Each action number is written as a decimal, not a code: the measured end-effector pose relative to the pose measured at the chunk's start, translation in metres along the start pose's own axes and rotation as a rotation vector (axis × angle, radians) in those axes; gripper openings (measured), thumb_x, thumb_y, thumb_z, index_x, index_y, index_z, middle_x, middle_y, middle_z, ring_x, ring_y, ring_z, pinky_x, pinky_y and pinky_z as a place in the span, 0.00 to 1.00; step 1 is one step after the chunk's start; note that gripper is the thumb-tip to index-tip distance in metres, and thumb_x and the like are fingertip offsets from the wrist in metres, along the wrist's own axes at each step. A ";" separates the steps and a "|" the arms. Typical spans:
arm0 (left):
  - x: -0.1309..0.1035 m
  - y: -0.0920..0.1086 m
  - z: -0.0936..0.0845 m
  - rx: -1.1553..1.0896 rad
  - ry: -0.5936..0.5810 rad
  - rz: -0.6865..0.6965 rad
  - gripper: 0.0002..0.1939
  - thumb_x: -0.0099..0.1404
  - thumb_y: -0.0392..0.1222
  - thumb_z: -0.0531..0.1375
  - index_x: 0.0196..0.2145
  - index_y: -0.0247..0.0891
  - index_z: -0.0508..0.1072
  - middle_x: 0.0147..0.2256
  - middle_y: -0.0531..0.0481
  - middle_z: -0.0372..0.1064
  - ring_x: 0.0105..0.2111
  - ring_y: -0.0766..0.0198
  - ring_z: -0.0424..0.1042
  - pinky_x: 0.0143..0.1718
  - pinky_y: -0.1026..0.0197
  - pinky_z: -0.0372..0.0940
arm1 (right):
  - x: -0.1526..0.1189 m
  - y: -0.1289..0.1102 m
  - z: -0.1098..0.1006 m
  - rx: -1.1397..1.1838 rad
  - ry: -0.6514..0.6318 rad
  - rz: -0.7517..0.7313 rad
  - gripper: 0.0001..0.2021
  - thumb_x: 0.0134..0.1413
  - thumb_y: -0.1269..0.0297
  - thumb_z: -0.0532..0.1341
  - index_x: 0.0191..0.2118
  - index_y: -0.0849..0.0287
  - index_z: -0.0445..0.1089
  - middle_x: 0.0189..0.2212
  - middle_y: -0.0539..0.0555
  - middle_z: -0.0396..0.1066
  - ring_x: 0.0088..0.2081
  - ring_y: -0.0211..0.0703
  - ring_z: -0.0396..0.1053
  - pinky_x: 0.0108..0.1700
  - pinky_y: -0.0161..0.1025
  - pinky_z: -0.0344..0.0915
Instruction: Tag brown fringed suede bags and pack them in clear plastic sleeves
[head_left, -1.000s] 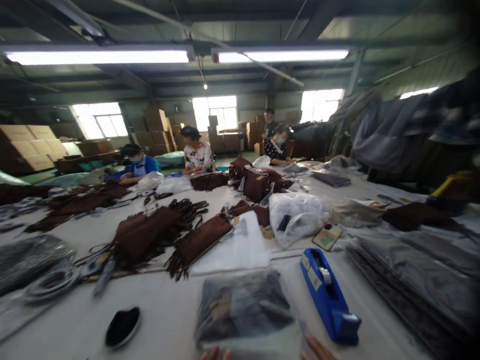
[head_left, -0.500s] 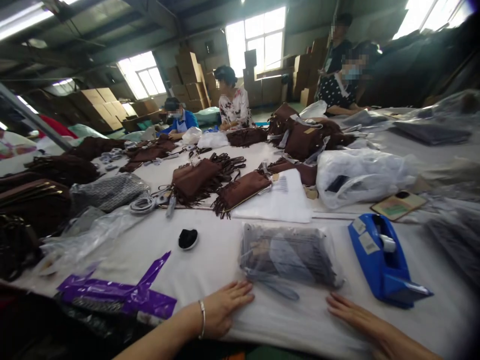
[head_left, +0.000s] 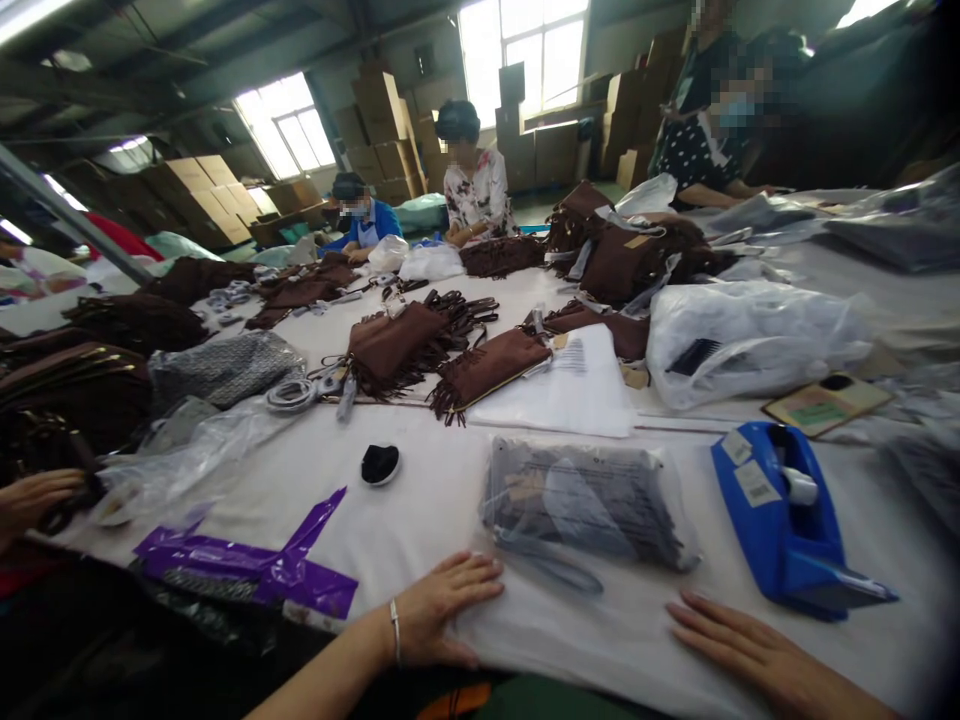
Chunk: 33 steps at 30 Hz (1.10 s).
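My left hand (head_left: pixel 448 610) lies flat on the white-covered table (head_left: pixel 420 545), fingers stretched out and holding nothing. To the right, my right hand (head_left: pixel 739 640) also rests on the cover with its fingers extended. Between and beyond them is a dark bag in a clear plastic sleeve (head_left: pixel 585 500), its grey strap (head_left: pixel 559 570) showing at the near side. Neither hand grips it. A blue tape dispenser (head_left: pixel 780 520) stands beyond my right hand. Left of my left hand, purple tape (head_left: pixel 247 560) hangs over the table's near edge. A small black-and-white round object (head_left: pixel 380 464) sits farther back.
Brown fringed bags (head_left: pixel 397 345) lie across the table's middle, near white plastic sheets (head_left: pixel 574 390). A phone (head_left: pixel 829 402) and a stuffed clear bag (head_left: pixel 750 340) are at right. Another person's hand (head_left: pixel 41 495) touches dark bags at far left. Several people work opposite.
Another person's hand has come into view at the far left. My view has shifted slightly; both my hands stay flat on the table and the sleeved bag stays in place.
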<state>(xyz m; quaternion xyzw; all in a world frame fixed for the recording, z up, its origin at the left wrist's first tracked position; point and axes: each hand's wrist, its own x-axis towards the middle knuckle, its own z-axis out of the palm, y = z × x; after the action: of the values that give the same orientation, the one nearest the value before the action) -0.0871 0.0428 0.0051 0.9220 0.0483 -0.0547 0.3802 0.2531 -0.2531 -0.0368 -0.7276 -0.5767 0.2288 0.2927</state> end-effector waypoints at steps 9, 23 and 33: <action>0.003 -0.009 0.004 -0.056 0.089 0.022 0.23 0.66 0.52 0.55 0.56 0.45 0.64 0.56 0.44 0.62 0.57 0.54 0.60 0.60 0.50 0.52 | 0.007 0.035 0.005 0.332 -0.091 0.406 0.22 0.53 0.44 0.54 0.47 0.48 0.72 0.49 0.50 0.70 0.53 0.52 0.65 0.57 0.45 0.58; 0.050 -0.032 0.050 0.085 0.887 -0.599 0.19 0.72 0.48 0.44 0.27 0.40 0.64 0.20 0.54 0.61 0.20 0.66 0.64 0.24 0.65 0.57 | 0.023 0.009 0.047 0.026 0.326 0.685 0.25 0.54 0.37 0.45 0.37 0.51 0.67 0.21 0.49 0.69 0.27 0.47 0.70 0.30 0.39 0.62; 0.092 0.015 0.009 0.441 0.757 -0.188 0.16 0.67 0.39 0.54 0.52 0.37 0.64 0.47 0.42 0.66 0.56 0.51 0.57 0.56 0.46 0.56 | 0.030 0.023 0.057 -0.264 0.249 0.549 0.26 0.59 0.40 0.39 0.39 0.51 0.66 0.30 0.53 0.73 0.31 0.52 0.72 0.29 0.41 0.60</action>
<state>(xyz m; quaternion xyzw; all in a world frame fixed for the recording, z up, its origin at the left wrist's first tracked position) 0.0055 0.0303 -0.0034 0.9278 0.2546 0.2432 0.1234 0.2381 -0.2186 -0.0937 -0.9100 -0.3435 0.1318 0.1913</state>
